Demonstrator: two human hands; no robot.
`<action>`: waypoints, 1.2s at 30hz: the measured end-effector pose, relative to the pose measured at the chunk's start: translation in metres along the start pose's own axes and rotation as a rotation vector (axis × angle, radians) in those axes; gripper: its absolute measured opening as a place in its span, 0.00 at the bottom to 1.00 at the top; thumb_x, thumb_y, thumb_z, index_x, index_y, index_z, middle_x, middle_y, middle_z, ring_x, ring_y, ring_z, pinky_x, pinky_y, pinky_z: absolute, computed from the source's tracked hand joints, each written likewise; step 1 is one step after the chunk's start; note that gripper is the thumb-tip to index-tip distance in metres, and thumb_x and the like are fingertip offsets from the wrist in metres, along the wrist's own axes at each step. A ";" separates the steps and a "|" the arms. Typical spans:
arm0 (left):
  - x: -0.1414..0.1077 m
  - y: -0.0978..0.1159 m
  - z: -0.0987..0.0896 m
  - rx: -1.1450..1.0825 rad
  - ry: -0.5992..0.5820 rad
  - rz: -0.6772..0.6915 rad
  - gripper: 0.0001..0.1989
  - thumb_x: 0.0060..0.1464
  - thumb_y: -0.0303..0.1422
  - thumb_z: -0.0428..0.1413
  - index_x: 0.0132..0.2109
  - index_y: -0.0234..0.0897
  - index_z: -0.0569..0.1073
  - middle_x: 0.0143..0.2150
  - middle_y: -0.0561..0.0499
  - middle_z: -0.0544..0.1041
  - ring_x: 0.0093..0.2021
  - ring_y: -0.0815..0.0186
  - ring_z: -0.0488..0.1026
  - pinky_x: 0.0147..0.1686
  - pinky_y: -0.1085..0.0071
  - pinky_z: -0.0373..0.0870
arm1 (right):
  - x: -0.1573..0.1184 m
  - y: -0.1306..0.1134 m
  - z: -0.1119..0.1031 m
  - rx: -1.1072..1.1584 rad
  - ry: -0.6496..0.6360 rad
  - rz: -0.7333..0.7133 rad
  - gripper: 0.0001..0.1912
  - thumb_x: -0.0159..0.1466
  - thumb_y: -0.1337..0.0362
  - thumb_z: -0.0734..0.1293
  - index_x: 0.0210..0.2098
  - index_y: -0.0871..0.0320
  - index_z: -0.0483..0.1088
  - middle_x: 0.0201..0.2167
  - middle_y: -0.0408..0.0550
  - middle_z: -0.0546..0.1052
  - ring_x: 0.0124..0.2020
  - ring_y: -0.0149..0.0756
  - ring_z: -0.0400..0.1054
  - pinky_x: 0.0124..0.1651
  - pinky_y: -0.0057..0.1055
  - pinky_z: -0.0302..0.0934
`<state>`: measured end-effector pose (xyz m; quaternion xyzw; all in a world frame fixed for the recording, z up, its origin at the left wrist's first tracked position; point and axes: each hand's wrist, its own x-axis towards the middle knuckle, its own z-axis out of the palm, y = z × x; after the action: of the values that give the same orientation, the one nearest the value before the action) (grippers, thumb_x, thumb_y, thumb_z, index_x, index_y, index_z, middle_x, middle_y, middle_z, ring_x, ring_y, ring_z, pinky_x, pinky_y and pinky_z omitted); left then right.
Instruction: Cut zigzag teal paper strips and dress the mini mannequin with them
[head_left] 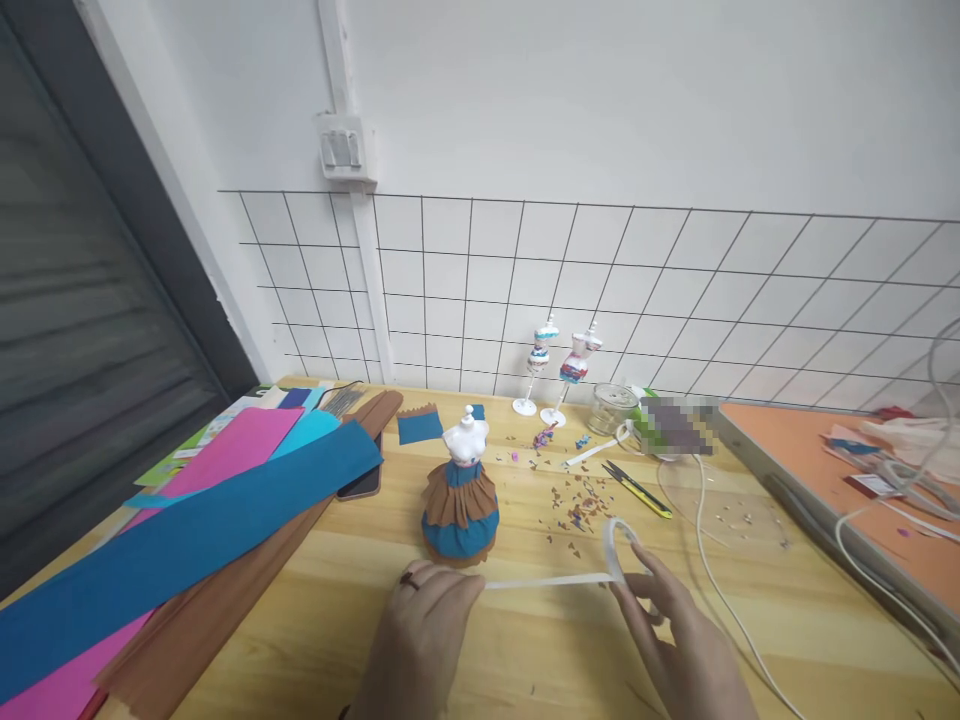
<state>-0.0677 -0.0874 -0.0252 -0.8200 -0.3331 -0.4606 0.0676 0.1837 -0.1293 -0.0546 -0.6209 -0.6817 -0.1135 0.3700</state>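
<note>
Between my hands a narrow white strip of tape (pixel 551 580) is stretched level above the table. My left hand (pixel 431 625) pinches its free end, with a dark ring on one finger. In my right hand (pixel 671 625) is the white tape roll (pixel 613 545), gripped between thumb and fingers. Just beyond my left hand stands a small white dress form (pixel 465 440). It wears a pleated brown layer (pixel 459 495) over a full blue skirt (pixel 461 530), both looking like crepe paper.
Blue (pixel 225 530), pink and brown sheets lie at the left, near a phone (pixel 362 480). Two mini dress forms (pixel 574 365) stand by the wall grid. A yellow utility knife (pixel 637 490), paper scraps (pixel 581 505), a clear jar (pixel 613 408) and a white cable (pixel 712 565) lie right.
</note>
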 end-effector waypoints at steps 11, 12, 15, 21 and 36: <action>0.035 -0.003 -0.033 0.081 -0.309 -0.500 0.09 0.57 0.27 0.42 0.31 0.38 0.65 0.25 0.52 0.74 0.26 0.65 0.73 0.24 0.71 0.66 | 0.047 -0.021 -0.008 0.105 -0.038 -0.320 0.13 0.64 0.73 0.56 0.47 0.60 0.63 0.35 0.57 0.73 0.34 0.39 0.70 0.32 0.31 0.64; 0.041 -0.001 -0.038 0.090 -0.362 -0.571 0.09 0.57 0.28 0.42 0.32 0.39 0.64 0.23 0.53 0.73 0.25 0.64 0.72 0.23 0.71 0.64 | 0.054 -0.025 -0.010 0.114 -0.029 -0.322 0.13 0.64 0.74 0.56 0.46 0.60 0.63 0.35 0.56 0.73 0.34 0.39 0.70 0.32 0.32 0.64; 0.056 0.001 -0.051 -0.001 -0.435 -0.655 0.10 0.60 0.32 0.38 0.35 0.40 0.62 0.25 0.55 0.71 0.24 0.66 0.70 0.23 0.72 0.60 | 0.073 -0.036 -0.015 0.130 -0.002 -0.319 0.10 0.64 0.72 0.57 0.43 0.61 0.63 0.32 0.54 0.71 0.32 0.38 0.67 0.31 0.31 0.62; 0.070 -0.014 -0.058 -0.156 -0.413 -0.604 0.12 0.59 0.39 0.41 0.30 0.40 0.61 0.18 0.60 0.55 0.18 0.72 0.56 0.20 0.75 0.49 | 0.102 -0.049 -0.022 0.068 -0.088 -0.214 0.07 0.65 0.62 0.57 0.33 0.57 0.64 0.26 0.47 0.70 0.26 0.35 0.65 0.26 0.29 0.58; 0.097 -0.037 -0.045 -0.388 -0.251 -0.642 0.14 0.55 0.38 0.46 0.25 0.37 0.61 0.21 0.59 0.54 0.22 0.73 0.53 0.21 0.76 0.50 | 0.162 -0.060 -0.020 0.069 -0.094 -0.074 0.15 0.60 0.52 0.62 0.25 0.56 0.63 0.21 0.42 0.69 0.19 0.31 0.61 0.22 0.26 0.53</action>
<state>-0.0881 -0.0310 0.0706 -0.7216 -0.4848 -0.4092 -0.2773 0.1427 -0.0296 0.0820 -0.5870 -0.7242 -0.0742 0.3541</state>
